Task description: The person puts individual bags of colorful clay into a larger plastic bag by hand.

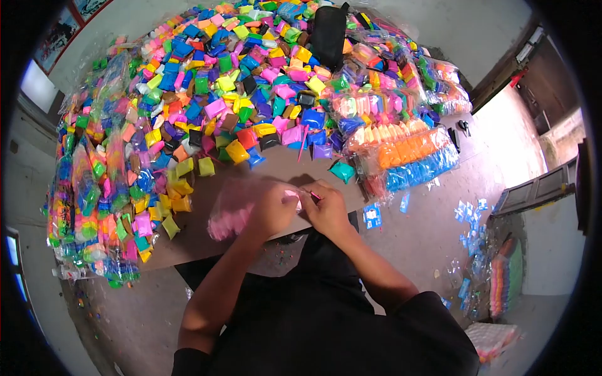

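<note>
Near the table's front edge, my left hand [274,210] is closed on a clear plastic bag [229,213] with pink packets inside. The bag hangs to the left of that hand and is slightly blurred. Close beside it on the right, my right hand [326,208] is also closed, its thumb and fingers pinched at the bag's right end. A small pink piece shows between the two hands. Just beyond them on the table lie a teal packet [342,171] and a yellow packet [237,151].
A large heap of colourful packets [219,81] covers the brown table [200,241]. A black pouch [330,36] lies at the back. Bagged orange packets [411,148] sit at the right. Blue and white wrappers [470,213] are scattered on the floor.
</note>
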Tool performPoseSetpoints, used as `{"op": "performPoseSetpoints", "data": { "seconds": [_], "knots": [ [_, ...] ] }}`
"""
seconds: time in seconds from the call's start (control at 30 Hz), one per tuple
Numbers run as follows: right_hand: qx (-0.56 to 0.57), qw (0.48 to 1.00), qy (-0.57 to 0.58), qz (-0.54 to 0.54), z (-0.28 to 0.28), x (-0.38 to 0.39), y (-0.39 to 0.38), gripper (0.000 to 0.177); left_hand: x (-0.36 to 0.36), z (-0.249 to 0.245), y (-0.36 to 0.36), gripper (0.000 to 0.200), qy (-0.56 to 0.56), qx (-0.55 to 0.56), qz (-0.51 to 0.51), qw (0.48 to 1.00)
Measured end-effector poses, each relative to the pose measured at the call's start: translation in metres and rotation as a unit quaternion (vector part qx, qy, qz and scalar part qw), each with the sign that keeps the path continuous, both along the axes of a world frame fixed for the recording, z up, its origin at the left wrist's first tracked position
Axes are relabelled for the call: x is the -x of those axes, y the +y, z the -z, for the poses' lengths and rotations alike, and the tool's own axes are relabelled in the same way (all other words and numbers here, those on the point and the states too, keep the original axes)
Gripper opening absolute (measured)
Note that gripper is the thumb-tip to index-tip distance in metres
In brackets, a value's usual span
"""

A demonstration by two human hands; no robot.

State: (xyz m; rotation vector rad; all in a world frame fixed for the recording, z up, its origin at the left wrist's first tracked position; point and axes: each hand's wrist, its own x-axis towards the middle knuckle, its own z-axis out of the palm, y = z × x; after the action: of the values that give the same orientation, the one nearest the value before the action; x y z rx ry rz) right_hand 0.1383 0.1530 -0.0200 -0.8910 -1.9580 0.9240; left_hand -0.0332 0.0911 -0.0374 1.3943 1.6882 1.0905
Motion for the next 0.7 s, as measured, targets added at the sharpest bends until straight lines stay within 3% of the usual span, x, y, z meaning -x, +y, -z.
{"op": "performPoseSetpoints", "data": {
  "seconds": [0.23, 0.33, 0.43, 0.5, 0.53, 0.6, 0.7],
  "knots": [
    [-0.04, 0.998, -0.038, -0.01, -0.007, -0.002, 0.007, 0.013, -0.007, -0.025, 0.007, 0.021, 0.025, 0.027, -0.009, 0.999],
    [0.0, 1.0, -0.019, -0.018, -0.007, -0.001, 0.008, 0.012, -0.008, -0.018, 0.012, 0.02, 0.038, 0.05, 0.013, 0.998],
    [0.034, 0.999, -0.008, -0.028, -0.008, 0.001, 0.008, 0.012, -0.017, -0.025, 0.011, 0.018, 0.039, 0.041, -0.035, 0.998],
    [0.07, 0.997, 0.039, -0.008, -0.005, 0.004, 0.009, 0.01, -0.03, -0.042, 0.004, 0.019, 0.133, -0.016, -0.144, 0.98],
    [0.069, 0.997, 0.04, -0.007, -0.006, 0.003, 0.01, 0.01, -0.026, -0.037, 0.002, 0.019, 0.133, -0.017, -0.144, 0.98],
    [0.068, 0.997, 0.023, -0.002, -0.007, 0.0, 0.011, 0.01, -0.017, -0.031, -0.004, 0.024, 0.221, -0.214, -0.058, 0.95],
    [0.12, 0.993, 0.015, -0.001, 0.001, -0.001, 0.011, 0.011, -0.022, -0.039, -0.019, 0.026, 0.232, -0.207, 0.013, 0.95]
  ]
}}
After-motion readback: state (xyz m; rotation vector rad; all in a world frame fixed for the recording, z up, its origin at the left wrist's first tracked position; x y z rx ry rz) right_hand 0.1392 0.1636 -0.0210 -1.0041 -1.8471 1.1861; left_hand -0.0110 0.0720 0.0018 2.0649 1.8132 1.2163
